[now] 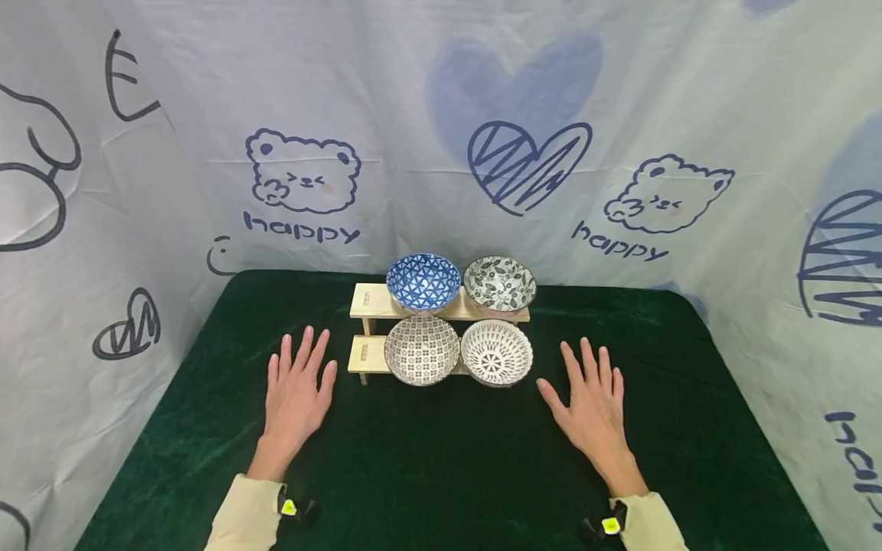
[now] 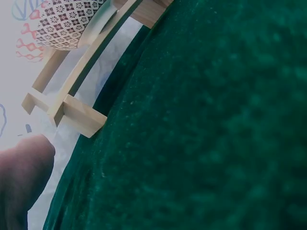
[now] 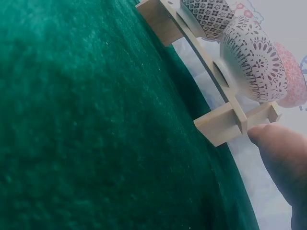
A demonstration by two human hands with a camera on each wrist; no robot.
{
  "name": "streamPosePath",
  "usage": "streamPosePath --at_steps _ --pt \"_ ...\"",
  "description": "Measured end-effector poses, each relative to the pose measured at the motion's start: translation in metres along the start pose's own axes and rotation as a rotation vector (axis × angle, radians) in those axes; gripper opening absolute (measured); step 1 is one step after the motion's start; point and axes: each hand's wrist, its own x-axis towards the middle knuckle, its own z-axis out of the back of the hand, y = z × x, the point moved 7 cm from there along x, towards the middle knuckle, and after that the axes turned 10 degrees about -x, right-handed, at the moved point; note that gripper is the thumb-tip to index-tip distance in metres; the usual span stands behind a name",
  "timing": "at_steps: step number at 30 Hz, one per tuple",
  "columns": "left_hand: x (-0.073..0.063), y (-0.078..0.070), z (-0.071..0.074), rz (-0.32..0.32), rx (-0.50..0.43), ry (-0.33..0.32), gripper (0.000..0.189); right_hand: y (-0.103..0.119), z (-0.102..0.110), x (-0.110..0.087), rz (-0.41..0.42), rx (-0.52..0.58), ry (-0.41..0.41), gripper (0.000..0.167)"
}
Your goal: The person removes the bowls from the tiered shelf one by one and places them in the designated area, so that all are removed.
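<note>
A two-step wooden rack (image 1: 367, 352) stands at the middle back of the table, carrying several patterned bowls. On its upper step are a blue triangle-patterned bowl (image 1: 423, 282) and a bowl with dark leaves (image 1: 500, 284). The lower step bears a brown-grey tile-patterned bowl (image 1: 422, 350) and a white bowl with dark petal-like strokes (image 1: 497, 353). Left of the rack, my left hand (image 1: 298, 394) lies palm down, fingers spread, holding nothing. My right hand (image 1: 592, 402) lies likewise to the right of it. Each wrist view shows a thumb (image 3: 280, 155) near a rack end.
Dark green velvety cloth (image 1: 441, 459) covers the table. White fabric (image 1: 413, 92) printed with hearts, bear faces and "happy" hangs behind and along both sides. Both cuffs are pale, with a dark strap (image 1: 609, 524) at the wrist.
</note>
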Motion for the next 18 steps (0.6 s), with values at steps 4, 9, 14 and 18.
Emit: streamPosePath --at_steps 4,9,14,18 --pt "-0.001 0.001 -0.002 0.009 -0.008 0.012 0.063 0.001 -0.002 0.000 0.002 0.008 0.013 0.085" --pt "0.002 -0.001 -0.002 0.007 -0.054 0.014 0.062 0.004 0.000 0.001 0.004 0.049 0.000 0.086" --pt "0.007 -0.005 -0.006 -0.015 -0.145 0.021 0.062 0.013 0.009 0.004 0.009 0.224 -0.047 0.082" --pt "0.010 -0.008 -0.013 -0.012 -0.290 0.051 0.062 0.021 0.016 0.008 0.038 0.449 -0.060 0.077"
